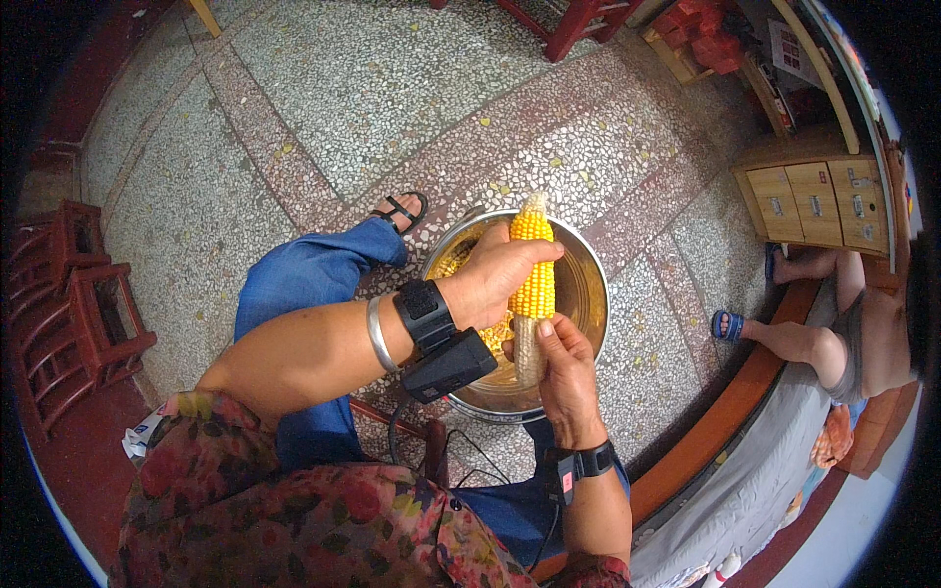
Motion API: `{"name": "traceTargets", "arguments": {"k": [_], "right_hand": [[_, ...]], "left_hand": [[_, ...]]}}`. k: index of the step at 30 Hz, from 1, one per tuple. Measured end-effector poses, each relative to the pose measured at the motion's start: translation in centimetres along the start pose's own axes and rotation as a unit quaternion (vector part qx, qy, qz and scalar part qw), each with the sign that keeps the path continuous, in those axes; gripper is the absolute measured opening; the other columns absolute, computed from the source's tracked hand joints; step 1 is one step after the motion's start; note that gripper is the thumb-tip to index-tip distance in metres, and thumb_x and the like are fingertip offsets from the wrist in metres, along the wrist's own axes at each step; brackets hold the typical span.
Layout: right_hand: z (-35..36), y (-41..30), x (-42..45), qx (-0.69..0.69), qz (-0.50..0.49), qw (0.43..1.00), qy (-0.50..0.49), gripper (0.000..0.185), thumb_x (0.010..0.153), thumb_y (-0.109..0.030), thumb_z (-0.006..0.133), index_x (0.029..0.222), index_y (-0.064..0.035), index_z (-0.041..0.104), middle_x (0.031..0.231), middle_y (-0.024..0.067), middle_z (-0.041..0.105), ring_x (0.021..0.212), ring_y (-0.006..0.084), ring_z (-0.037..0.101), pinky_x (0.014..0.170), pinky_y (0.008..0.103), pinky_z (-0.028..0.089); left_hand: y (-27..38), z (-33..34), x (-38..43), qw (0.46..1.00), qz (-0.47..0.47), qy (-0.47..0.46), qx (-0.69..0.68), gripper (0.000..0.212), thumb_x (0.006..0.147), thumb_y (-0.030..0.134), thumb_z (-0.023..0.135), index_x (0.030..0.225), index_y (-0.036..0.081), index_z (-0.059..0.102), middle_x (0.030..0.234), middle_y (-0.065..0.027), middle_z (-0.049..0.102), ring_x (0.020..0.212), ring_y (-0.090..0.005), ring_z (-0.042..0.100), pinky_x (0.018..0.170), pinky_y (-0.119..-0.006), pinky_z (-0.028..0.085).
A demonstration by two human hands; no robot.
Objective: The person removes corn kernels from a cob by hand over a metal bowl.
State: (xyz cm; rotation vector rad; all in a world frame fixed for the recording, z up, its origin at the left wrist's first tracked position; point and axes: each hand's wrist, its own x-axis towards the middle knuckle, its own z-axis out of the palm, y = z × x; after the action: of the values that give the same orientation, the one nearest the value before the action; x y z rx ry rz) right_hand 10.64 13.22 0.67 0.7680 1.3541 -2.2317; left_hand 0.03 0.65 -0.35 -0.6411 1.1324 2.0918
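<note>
Over a round metal basin [597, 294] I hold an ear of corn [532, 290] upright in the picture. Yellow kernels cover its upper and middle part; the lower stretch, nearest me, is bare cob. My left hand [489, 279] grips the kernel-covered part, thumb across its front. At the bare end, my right hand [570, 364] holds the cob between thumb and fingers. Loose corn kernels [496, 336] lie in the basin, partly hidden by my left hand and forearm.
The basin stands on a terrazzo floor [353, 95] between my legs. Dark red wooden chairs [110, 331] stand at left. To the right are a drawer cabinet [812, 202], a bed with a grey sheet [757, 441] and another person's legs [794, 342]. Black cables [478, 456] hang near my lap.
</note>
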Motion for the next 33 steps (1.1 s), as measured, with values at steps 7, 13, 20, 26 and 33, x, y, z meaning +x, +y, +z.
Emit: {"name": "traceTargets", "arguments": {"k": [7, 13, 20, 26, 33], "right_hand": [[-0.5, 0.3, 0.3, 0.011, 0.004, 1.0, 0.019, 0.019, 0.097, -0.015, 0.057, 0.108, -0.0002, 0.06, 0.096, 0.0063, 0.066, 0.081, 0.013, 0.064, 0.076, 0.0266, 0.053], [-1.6, 0.7, 0.6, -0.077, -0.043, 0.991, 0.1, 0.02, 0.087, -0.007, 0.07, 0.104, 0.0002, 0.064, 0.095, 0.0047, 0.067, 0.08, 0.0104, 0.061, 0.075, 0.0238, 0.05], [-0.9, 0.5, 0.5, -0.104, -0.088, 0.982, 0.134, 0.013, 0.081, -0.003, 0.075, 0.092, -0.0001, 0.069, 0.087, 0.0038, 0.068, 0.077, 0.0099, 0.061, 0.073, 0.0228, 0.049], [-0.9, 0.9, 0.6, -0.132, -0.126, 0.973, 0.142, 0.009, 0.081, -0.001, 0.075, 0.087, -0.0013, 0.069, 0.084, 0.0021, 0.067, 0.075, 0.0082, 0.059, 0.07, 0.0218, 0.048], [-0.9, 0.9, 0.6, -0.212, -0.146, 0.957, 0.132, 0.006, 0.081, 0.0, 0.072, 0.08, -0.0024, 0.067, 0.081, -0.0001, 0.064, 0.071, 0.0071, 0.055, 0.067, 0.0213, 0.045]], "left_hand": [[0.1, 0.5, -0.5, 1.0, 0.001, 0.028, 0.0, 0.031, 0.084, 0.01, 0.069, 0.109, 0.007, 0.052, 0.09, -0.0035, 0.058, 0.079, -0.0161, 0.058, 0.068, -0.033, 0.05], [-0.7, 0.1, 0.0, 0.996, 0.067, 0.034, 0.046, 0.032, 0.083, 0.007, 0.071, 0.109, 0.006, 0.052, 0.089, -0.0028, 0.058, 0.076, -0.015, 0.059, 0.065, -0.032, 0.051], [-0.6, 0.1, -0.3, 0.996, 0.076, 0.021, 0.051, 0.034, 0.082, 0.006, 0.073, 0.109, 0.004, 0.052, 0.089, -0.0033, 0.058, 0.075, -0.0152, 0.059, 0.063, -0.033, 0.052], [-0.8, 0.1, -0.3, 0.995, 0.082, 0.026, 0.06, 0.039, 0.081, 0.005, 0.073, 0.113, 0.004, 0.05, 0.091, -0.0046, 0.058, 0.078, -0.0163, 0.06, 0.065, -0.033, 0.052], [-0.8, 0.2, -0.5, 0.994, 0.074, 0.029, 0.069, 0.042, 0.081, 0.005, 0.073, 0.116, 0.003, 0.05, 0.093, -0.0048, 0.059, 0.079, -0.0162, 0.06, 0.067, -0.033, 0.053]]}}
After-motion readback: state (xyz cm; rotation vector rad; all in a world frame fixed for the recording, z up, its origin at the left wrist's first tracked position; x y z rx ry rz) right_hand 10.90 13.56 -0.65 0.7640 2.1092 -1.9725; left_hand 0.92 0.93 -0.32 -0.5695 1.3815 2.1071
